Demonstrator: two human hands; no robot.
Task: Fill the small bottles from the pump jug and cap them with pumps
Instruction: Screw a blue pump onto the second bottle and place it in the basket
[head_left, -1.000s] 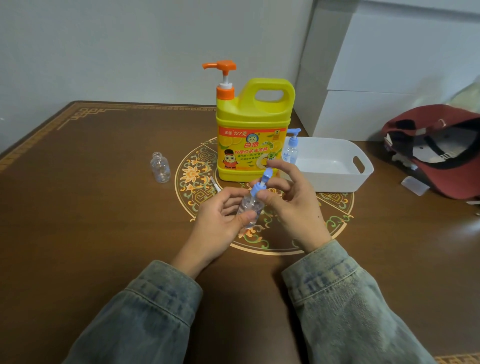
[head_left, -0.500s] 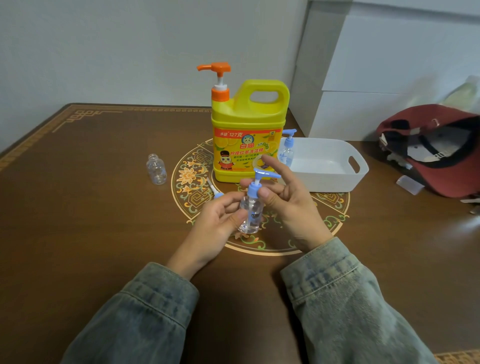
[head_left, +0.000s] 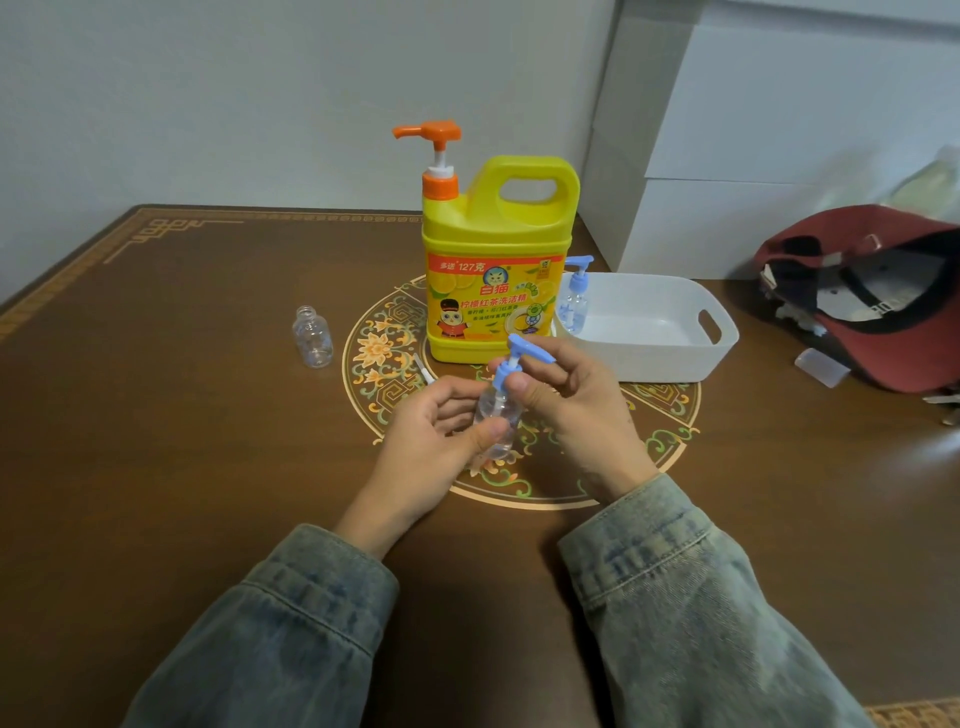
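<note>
A small clear bottle (head_left: 497, 415) stands upright in front of the yellow pump jug (head_left: 493, 260), with my left hand (head_left: 441, 436) wrapped around its body. My right hand (head_left: 566, 400) pinches the collar of the blue pump (head_left: 514, 358) seated on that bottle's neck. The jug has an orange pump head pointing left. To the left on the table stands an uncapped empty small bottle (head_left: 311, 338). Another small bottle with a blue pump (head_left: 575, 296) stands in the left end of the white basket (head_left: 675, 358).
A loose pump tube (head_left: 423, 375) lies on the table just left of my left hand. A dark red cap (head_left: 872, 296) and a small clear lid (head_left: 823, 366) lie at the right. A white cabinet (head_left: 779, 130) stands behind the basket.
The bottle has gone from tilted to upright in my hands. The blue pump head has turned so that its spout now points right.
</note>
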